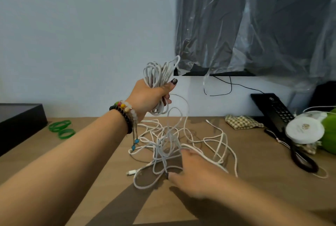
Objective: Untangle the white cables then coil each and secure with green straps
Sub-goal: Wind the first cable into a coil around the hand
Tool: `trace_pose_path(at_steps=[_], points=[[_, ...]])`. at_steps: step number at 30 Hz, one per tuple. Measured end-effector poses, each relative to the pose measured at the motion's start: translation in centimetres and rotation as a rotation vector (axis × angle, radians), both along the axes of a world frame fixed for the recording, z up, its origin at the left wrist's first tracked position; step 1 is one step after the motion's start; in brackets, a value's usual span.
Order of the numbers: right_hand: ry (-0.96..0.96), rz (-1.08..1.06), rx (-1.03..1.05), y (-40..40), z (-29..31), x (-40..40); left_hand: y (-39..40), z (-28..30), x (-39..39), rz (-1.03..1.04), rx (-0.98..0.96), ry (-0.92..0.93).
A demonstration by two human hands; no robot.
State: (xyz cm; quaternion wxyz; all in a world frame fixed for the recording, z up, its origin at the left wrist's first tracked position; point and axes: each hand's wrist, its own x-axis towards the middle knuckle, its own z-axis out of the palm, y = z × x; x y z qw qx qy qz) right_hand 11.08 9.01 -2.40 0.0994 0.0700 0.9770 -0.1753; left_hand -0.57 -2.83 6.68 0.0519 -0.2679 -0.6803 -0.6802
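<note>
Wooden tabletop (254, 180) below me: my left hand (151, 96) curls its fingers around a coiled bundle of white cable (160, 75), raised; my right hand (192, 173), fingers spread, presses the tangled white cables (181, 145); green straps (61, 128) lie far left.

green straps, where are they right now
In the head view the green straps lie on the wooden table at the far left, next to the black box and well left of the cable tangle.
</note>
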Motion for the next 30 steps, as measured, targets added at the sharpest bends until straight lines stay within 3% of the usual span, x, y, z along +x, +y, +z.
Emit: trace_pose_path(at_steps=[3, 5, 7, 10, 13, 15, 19, 22, 25, 28, 30], points=[[-0.068, -0.054, -0.016, -2.1, -5.0, -4.3, 1.3, 0.2, 0.6, -0.036, -0.032, 0.025], [0.018, -0.079, 0.02, -3.6, -6.8, -6.9, 1.6, 0.4, 0.8, -0.049, -0.033, 0.031], [0.153, -0.011, 0.053, -5.1, -7.2, -9.1, 1.4, 0.6, 0.8, -0.049, -0.022, 0.031], [0.2, 0.203, 0.024, -6.8, -7.2, -12.1, 0.5, 0.5, 0.5, -0.033, -0.007, 0.028], [0.367, 0.204, -0.293, -7.6, -7.3, -14.3, -0.8, -0.3, -0.1, 0.004, 0.0, 0.008], [0.503, 0.08, -0.533, -7.9, -7.0, -14.8, -1.7, -1.1, -0.5, 0.034, 0.012, -0.021], [0.512, 0.004, -0.774, -5.0, -5.4, -12.6, -3.1, -1.9, -1.2, 0.056, 0.07, -0.078], [0.608, -0.182, -0.885, 0.4, -3.5, -10.0, -3.4, -2.4, -1.6, 0.053, 0.134, -0.109], [0.455, -0.313, -0.891, 5.1, -2.2, -7.5, -2.8, -3.6, -2.0, 0.028, 0.183, -0.184], [0.05, -0.358, -0.562, 6.6, -1.0, -5.0, -1.4, -5.6, -2.0, -0.018, 0.16, -0.254], [-0.106, -0.309, -0.404, 6.1, 0.8, -3.1, -0.4, -7.2, -1.8, -0.044, 0.14, -0.309]])
